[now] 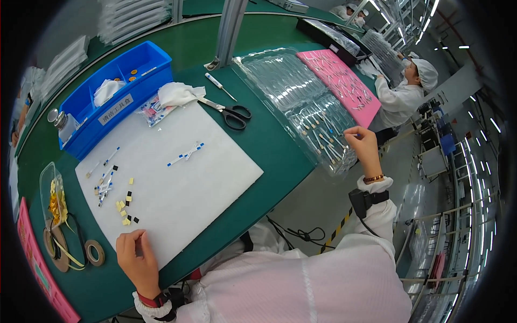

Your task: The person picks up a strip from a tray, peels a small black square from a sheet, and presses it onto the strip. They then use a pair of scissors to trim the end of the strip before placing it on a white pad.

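My left hand (138, 258) rests at the near edge of a white foam sheet (188, 188), fingers curled in; whatever it may hold is hidden. Beyond it on the sheet lie several small yellow and black pads (124, 206) and a loose cluster of thin white strips with blue ends (105, 185). More such strips (186, 154) lie crossed mid-sheet. Out to the right, my right hand (364, 148) is pinched closed at the edge of a clear plastic tray (269, 70); I cannot make out anything in its fingertips. Small thin parts with pale ends (326, 141) sit in that tray beside it.
A blue divided bin (116, 102), black-handled scissors (235, 116), a white pen-like tool (219, 86) and a white cloth (180, 94) lie behind. Tape rolls (95, 253) are at left. A pink board of parts (342, 83) adjoins the tray; a co-worker (401, 97) sits beyond.
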A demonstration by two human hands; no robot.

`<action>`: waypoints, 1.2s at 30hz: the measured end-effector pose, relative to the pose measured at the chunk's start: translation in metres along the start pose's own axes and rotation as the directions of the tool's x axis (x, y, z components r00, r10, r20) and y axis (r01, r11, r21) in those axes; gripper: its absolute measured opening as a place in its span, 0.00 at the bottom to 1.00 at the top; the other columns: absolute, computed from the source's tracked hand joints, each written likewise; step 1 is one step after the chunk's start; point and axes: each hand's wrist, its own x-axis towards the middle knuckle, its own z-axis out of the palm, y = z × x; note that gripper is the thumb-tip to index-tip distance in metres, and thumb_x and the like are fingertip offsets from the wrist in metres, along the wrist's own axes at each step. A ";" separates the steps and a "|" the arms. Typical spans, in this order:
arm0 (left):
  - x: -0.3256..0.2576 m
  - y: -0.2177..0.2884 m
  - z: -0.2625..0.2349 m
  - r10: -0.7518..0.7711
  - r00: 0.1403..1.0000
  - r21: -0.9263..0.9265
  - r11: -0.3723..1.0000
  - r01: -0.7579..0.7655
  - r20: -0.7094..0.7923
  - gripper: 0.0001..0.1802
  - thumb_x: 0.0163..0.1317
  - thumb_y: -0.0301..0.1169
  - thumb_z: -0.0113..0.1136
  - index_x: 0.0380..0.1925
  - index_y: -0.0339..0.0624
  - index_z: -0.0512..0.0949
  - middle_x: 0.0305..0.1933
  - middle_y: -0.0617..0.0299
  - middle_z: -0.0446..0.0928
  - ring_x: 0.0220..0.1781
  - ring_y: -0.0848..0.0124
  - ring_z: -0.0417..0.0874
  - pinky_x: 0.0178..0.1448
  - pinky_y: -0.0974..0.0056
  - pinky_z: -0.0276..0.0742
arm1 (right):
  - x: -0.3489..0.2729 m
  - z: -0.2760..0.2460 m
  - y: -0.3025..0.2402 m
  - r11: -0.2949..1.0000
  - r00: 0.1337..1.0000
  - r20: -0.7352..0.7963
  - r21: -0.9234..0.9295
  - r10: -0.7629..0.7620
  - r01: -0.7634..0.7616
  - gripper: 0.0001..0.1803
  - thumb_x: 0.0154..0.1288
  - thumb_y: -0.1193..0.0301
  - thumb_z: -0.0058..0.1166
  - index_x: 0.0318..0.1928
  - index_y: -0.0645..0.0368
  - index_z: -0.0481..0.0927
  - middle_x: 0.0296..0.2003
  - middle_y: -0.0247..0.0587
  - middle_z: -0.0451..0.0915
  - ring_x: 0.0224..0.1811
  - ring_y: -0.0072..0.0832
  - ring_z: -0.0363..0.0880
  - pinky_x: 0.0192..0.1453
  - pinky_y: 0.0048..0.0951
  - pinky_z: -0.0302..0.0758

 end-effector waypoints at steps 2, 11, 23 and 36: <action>0.000 0.000 0.000 0.000 1.000 -0.002 1.000 0.000 0.008 0.02 0.67 0.21 0.62 0.37 0.33 0.80 0.33 0.56 0.74 0.33 0.63 0.76 0.37 0.63 0.72 | -0.007 -0.013 0.017 0.995 0.996 -0.025 -0.033 0.089 -0.089 0.06 0.62 0.76 0.65 0.38 0.66 0.89 0.24 0.27 0.81 0.26 0.12 0.75 0.30 0.19 0.69; -0.001 0.000 0.002 -0.011 1.000 -0.017 1.000 0.011 0.007 0.01 0.68 0.20 0.61 0.37 0.32 0.80 0.33 0.56 0.74 0.32 0.65 0.75 0.37 0.64 0.71 | -0.006 -0.005 0.032 0.958 0.993 0.036 -0.269 0.112 -0.098 0.07 0.55 0.72 0.65 0.33 0.63 0.87 0.23 0.35 0.83 0.25 0.22 0.79 0.33 0.28 0.74; -0.001 -0.002 0.001 0.010 1.000 -0.014 1.000 -0.010 0.022 0.02 0.68 0.20 0.61 0.38 0.32 0.80 0.33 0.56 0.74 0.32 0.65 0.75 0.36 0.64 0.71 | 0.008 0.012 0.033 0.955 0.973 0.139 -0.259 0.183 -0.143 0.10 0.56 0.70 0.69 0.34 0.65 0.88 0.26 0.39 0.86 0.27 0.25 0.84 0.36 0.28 0.79; 0.001 0.001 0.004 0.014 1.000 -0.013 1.000 -0.014 0.025 0.02 0.68 0.20 0.61 0.38 0.32 0.80 0.34 0.56 0.75 0.33 0.65 0.76 0.36 0.65 0.72 | -0.002 0.001 0.035 0.875 0.985 0.101 -0.478 0.139 -0.075 0.09 0.54 0.69 0.71 0.33 0.61 0.89 0.26 0.41 0.87 0.28 0.29 0.86 0.38 0.31 0.80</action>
